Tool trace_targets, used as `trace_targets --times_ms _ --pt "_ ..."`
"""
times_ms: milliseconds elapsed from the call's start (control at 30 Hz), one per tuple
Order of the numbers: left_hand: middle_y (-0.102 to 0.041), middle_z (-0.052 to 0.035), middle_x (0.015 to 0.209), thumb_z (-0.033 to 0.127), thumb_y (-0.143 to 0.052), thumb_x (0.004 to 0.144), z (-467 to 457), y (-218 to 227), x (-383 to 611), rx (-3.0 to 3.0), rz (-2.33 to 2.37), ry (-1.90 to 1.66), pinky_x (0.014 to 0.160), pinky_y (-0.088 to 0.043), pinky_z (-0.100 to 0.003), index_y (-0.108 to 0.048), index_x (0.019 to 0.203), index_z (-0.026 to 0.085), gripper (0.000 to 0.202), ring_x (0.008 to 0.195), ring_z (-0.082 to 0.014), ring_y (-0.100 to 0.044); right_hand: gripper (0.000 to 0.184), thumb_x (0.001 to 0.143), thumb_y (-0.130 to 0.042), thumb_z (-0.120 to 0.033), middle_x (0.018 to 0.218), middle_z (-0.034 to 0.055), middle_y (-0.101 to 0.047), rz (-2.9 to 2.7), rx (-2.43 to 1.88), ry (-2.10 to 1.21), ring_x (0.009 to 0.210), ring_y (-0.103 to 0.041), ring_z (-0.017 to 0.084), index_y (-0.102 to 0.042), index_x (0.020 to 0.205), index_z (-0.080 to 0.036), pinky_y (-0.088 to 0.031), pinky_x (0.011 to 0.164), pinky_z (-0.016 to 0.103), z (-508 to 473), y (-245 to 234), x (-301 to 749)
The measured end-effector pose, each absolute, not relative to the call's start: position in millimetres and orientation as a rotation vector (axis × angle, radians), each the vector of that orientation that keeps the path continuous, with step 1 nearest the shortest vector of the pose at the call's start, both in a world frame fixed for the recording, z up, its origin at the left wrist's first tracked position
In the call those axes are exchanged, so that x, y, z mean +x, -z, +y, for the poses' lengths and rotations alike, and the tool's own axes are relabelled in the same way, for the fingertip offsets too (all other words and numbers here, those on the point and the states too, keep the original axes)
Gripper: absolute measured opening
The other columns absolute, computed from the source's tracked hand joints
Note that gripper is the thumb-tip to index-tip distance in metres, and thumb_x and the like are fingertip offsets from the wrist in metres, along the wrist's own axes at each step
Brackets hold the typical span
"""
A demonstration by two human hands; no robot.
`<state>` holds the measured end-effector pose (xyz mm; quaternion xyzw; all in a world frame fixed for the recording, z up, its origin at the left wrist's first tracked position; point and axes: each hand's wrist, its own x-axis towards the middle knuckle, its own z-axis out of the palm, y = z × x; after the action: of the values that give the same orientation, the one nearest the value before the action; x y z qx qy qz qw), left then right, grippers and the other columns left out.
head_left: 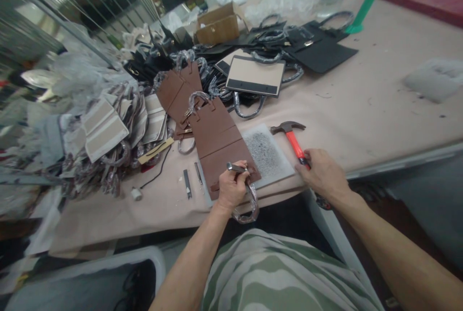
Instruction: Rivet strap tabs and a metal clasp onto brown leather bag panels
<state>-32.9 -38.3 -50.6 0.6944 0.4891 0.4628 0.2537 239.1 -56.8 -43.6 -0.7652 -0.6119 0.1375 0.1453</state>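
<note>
My left hand (pixel 233 188) is closed around a short metal punch (pixel 237 168), held over the near end of a brown leather bag panel (pixel 220 142). Plastic-wrapped handles sit at both ends of the panel; the near handle (pixel 255 205) hangs by the table edge. Beneath the panel lies a pale, pitted board (pixel 267 154). In my right hand (pixel 325 173) is a claw hammer (pixel 294 143) with a red and black handle, its head resting over or just above the board's right edge. The punch's tip is hidden by my fingers.
Left of the panel lie a grey metal bar (pixel 187 184) and a thin rod (pixel 198 173). Beige bag pieces (pixel 104 130) pile up at the left, black ones (pixel 321 50) at the back. A cardboard box (pixel 217 26) and a green stand (pixel 365 9) are farther off.
</note>
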Motion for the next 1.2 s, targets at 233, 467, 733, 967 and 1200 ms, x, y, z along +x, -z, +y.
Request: trace_targets --times_ms 233,467,733,967,1200 --pt "-0.077 -0.0099 0.104 0.018 -0.062 0.087 -38.2 48.0 -32.6 1.934 1.303 -1.249 0.093 -0.061 -0.039 -0.068 0.096 0.018 0.011 0.100 -0.0228 -0.075 0.019 0.074 -0.066 -0.023 0.078 0.0091 -0.065 -1.401 -2.194 -0.833 0.072 -0.062 0.024 -0.064 0.091 -0.019 -0.041 0.062 0.032 -40.0 30.2 240.9" --pt "-0.077 -0.0106 0.105 0.019 -0.063 0.087 -36.7 49.9 -35.5 1.914 1.278 -1.235 0.094 -0.061 -0.040 -0.068 0.096 0.018 0.010 0.100 -0.0232 -0.075 0.016 0.074 -0.064 -0.027 0.057 -0.0036 -0.050 -0.765 -1.729 -1.577 0.043 -0.042 0.009 -0.049 0.073 -0.021 -0.034 0.040 0.022 -33.2 35.3 238.6" --pt "-0.077 -0.0093 0.103 0.017 -0.062 0.086 -38.5 49.4 -27.5 1.893 1.341 -1.243 0.092 -0.061 -0.039 -0.068 0.097 0.018 0.013 0.098 -0.0228 -0.075 0.018 0.081 -0.066 -0.023 0.059 -0.0038 -0.052 -0.613 -1.635 -1.718 0.042 -0.044 0.007 -0.049 0.076 -0.020 -0.035 0.037 0.018 -32.8 28.7 241.5" --pt "-0.077 -0.0074 0.102 0.013 -0.062 0.084 -35.3 46.7 -29.8 1.898 1.276 -1.195 0.090 -0.061 -0.036 -0.069 0.099 0.019 0.017 0.096 -0.0210 -0.075 0.022 0.091 -0.054 -0.036 0.054 -0.0089 -0.037 -0.658 -1.685 -1.718 0.036 -0.031 0.006 -0.048 0.077 -0.021 -0.028 0.034 0.019 -32.0 8.0 225.4" --pt "-0.078 -0.0086 0.106 0.012 -0.063 0.085 -37.4 49.5 -34.1 1.901 1.257 -1.248 0.090 -0.062 -0.037 -0.070 0.100 0.020 0.019 0.099 -0.0218 -0.075 0.034 0.088 -0.054 -0.055 0.054 -0.0051 -0.046 -1.203 -1.749 -1.179 0.040 -0.038 0.009 -0.051 0.079 -0.023 -0.029 0.037 0.022 -35.4 -42.6 222.0"
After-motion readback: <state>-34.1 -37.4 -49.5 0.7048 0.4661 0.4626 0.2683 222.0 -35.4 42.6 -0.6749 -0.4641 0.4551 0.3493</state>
